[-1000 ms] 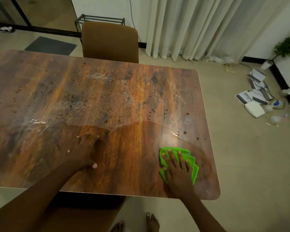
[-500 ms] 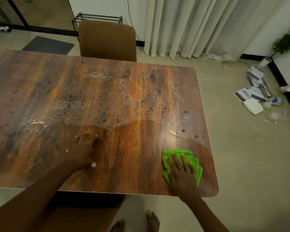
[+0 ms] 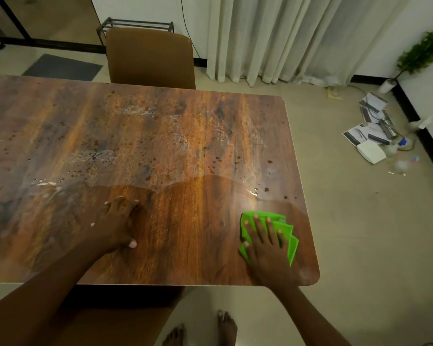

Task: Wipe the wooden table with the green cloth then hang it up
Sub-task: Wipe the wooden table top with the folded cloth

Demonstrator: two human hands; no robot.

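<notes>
The wooden table (image 3: 160,136) fills the left and middle of the view, with brown spots and pale smears across its far part and a cleaner, darker band along the near edge. A folded green cloth (image 3: 285,227) lies near the table's front right corner. My right hand (image 3: 264,242) presses flat on the cloth, fingers spread, covering most of it. My left hand (image 3: 115,223) rests flat on the bare wood near the front middle, fingers apart, holding nothing.
A brown chair (image 3: 150,58) stands at the table's far side, and another chair seat (image 3: 105,320) sits under the near edge. Papers and small items (image 3: 375,136) litter the floor at right, by a potted plant (image 3: 420,56). Curtains (image 3: 285,33) hang behind. My bare feet (image 3: 225,328) show below.
My right hand has slid the cloth a little to the right, toward the table's front right corner. My left hand has stayed in place.
</notes>
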